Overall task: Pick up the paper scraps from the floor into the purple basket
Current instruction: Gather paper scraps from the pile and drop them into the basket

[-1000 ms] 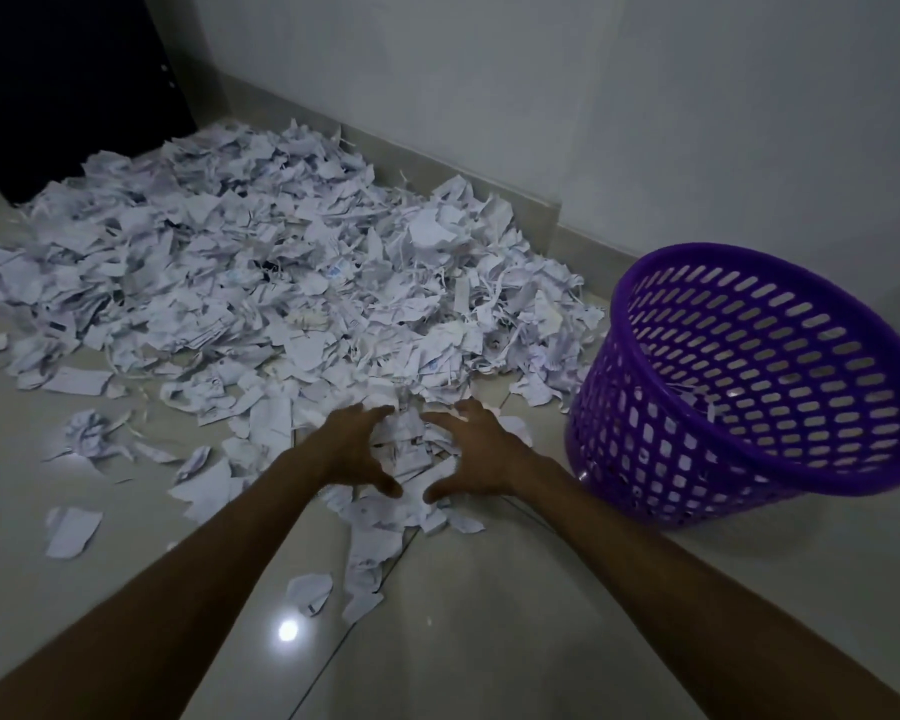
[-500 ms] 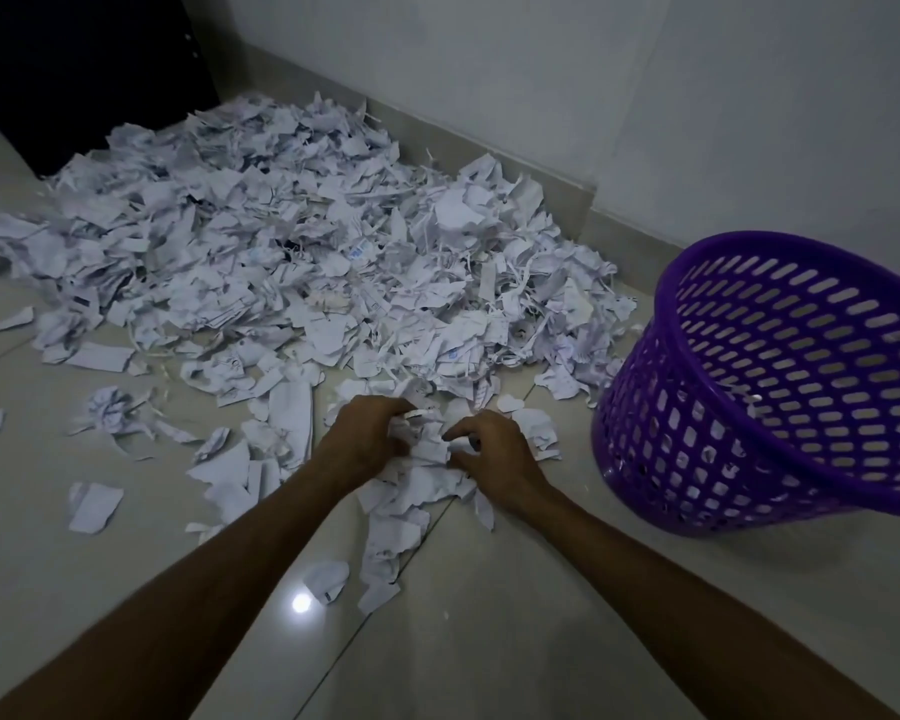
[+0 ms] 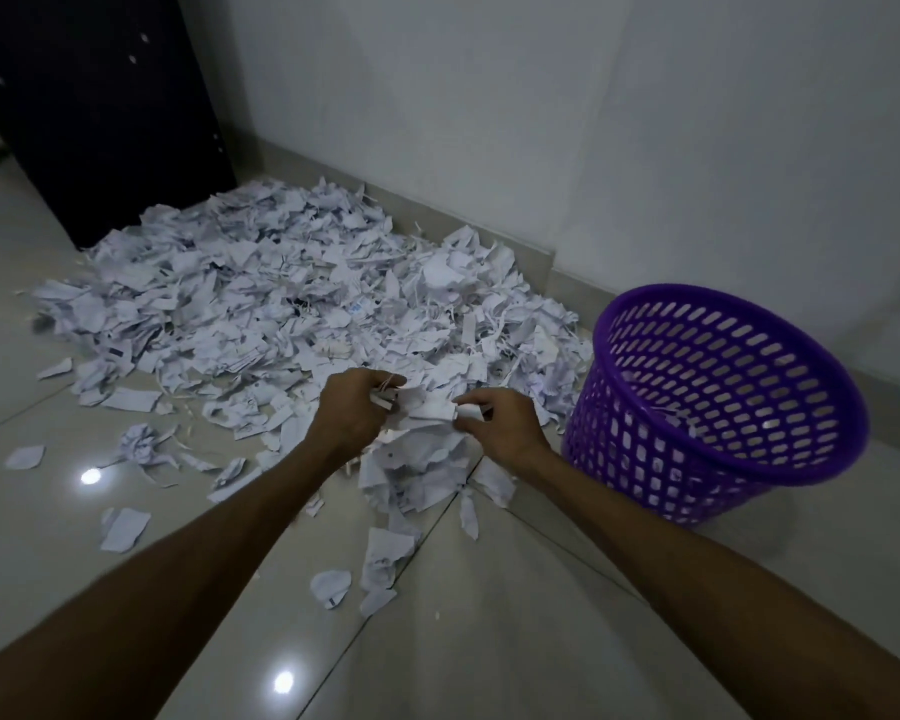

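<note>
Both hands work at the near edge of the heap: the left hand (image 3: 357,410) curls its fingers round one side of a bunch of paper scraps (image 3: 421,407), and the right hand (image 3: 500,426) pinches the other side between thumb and fingers, so the bundle is pressed between them just above the floor (image 3: 515,631). Loose pieces hang and trail from underneath it, down toward a small mound directly below. To my eye these scraps are nearly weightless, limp and slippery against one another, so a handful probably holds only while squeezed from two sides; scooping from below with cupped palms looks the safer hold, since pinched edges may tear or slide free. They are white, torn into irregular flakes and thin strips, some crumpled into balls, a few showing faint print. The great pile (image 3: 281,309) spreads from the dark cabinet (image 3: 100,111) at the far left along the skirting of the wall (image 3: 541,122) toward the right, with stray pieces scattered on the glossy tiles nearer me. The purple basket (image 3: 718,407) stands just right of the hands, near the pile's right end, tilted in this wide view, its mouth open upward; through the slotted wall it seems to hold very little so far, so most of the job appears to remain.
</note>
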